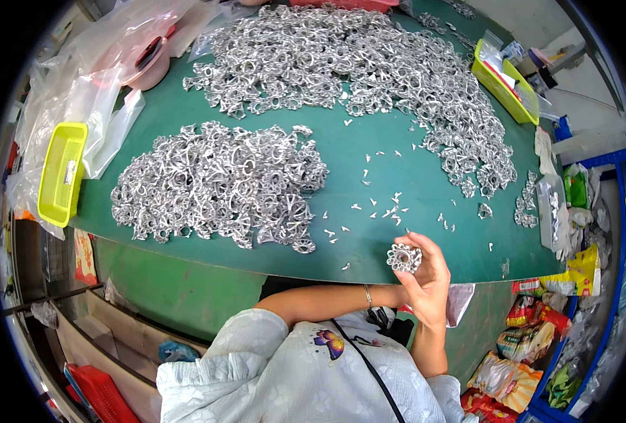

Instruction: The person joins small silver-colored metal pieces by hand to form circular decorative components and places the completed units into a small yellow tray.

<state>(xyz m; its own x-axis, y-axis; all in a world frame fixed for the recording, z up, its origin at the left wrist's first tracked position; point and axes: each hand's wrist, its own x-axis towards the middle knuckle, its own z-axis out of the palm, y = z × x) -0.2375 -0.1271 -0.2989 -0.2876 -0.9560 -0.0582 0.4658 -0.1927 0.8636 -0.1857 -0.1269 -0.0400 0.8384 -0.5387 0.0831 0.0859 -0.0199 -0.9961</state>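
My right hand (pixel 431 282) is closed on a silvery, flower-shaped metal casting (pixel 404 259), pinched between thumb and fingers just above the table's near edge. The casting has an openwork ring of petals around a hole. My left forearm (pixel 327 302) crosses in front of my body, with a thin bracelet at the wrist. Its hand is mostly hidden behind my right hand and wrist, so its fingers cannot be made out. Small metal scraps (pixel 395 209) lie scattered on the green table (pixel 369 261) beyond my right hand. To the left is a heap of similar castings (pixel 221 183).
A larger pile of castings (pixel 369 56) curves across the table's far side and down the right. Yellow-green bins stand at the left (pixel 62 176) and far right (pixel 507 88). A pink bowl (pixel 150 67) sits among plastic bags. Snack packets (pixel 528 338) fill a blue rack at right.
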